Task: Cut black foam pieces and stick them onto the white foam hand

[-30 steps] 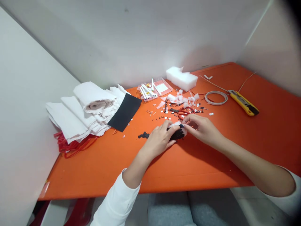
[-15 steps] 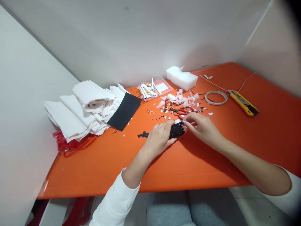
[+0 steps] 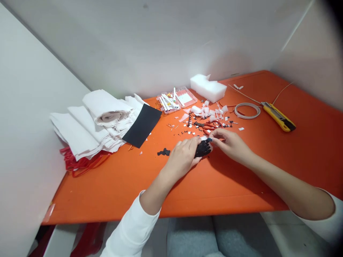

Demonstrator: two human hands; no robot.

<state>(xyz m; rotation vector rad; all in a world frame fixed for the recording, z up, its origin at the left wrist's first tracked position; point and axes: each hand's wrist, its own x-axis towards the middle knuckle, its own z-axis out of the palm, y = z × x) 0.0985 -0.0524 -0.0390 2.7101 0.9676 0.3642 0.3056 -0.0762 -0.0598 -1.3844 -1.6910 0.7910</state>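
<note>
A white foam piece [image 3: 203, 149] covered in overlapping black scale-like bits sits low over the table. My left hand [image 3: 182, 156] is closed around its left side, hiding that end. Thumb and forefinger of my right hand [image 3: 229, 143] pinch a small black piece [image 3: 209, 140] against the foam's upper right edge. Loose black cut pieces [image 3: 163, 152] lie to the left of my left hand. Just beyond my fingers are red-handled pliers [image 3: 210, 125], among scraps of white foam [image 3: 205, 110] and bits of black and white.
White folded sheets [image 3: 91, 125] and a black sheet [image 3: 142, 125] lie at the left, over red straps [image 3: 77, 162]. Behind are an open box of markers [image 3: 168, 103] and a white foam block [image 3: 207, 88]. A tape ring [image 3: 247, 111] and yellow utility knife [image 3: 278, 117] lie right.
The view has shifted very slightly. Both hands keep nearly the same place on the foam piece, with only a small movement of the right fingertips.
</note>
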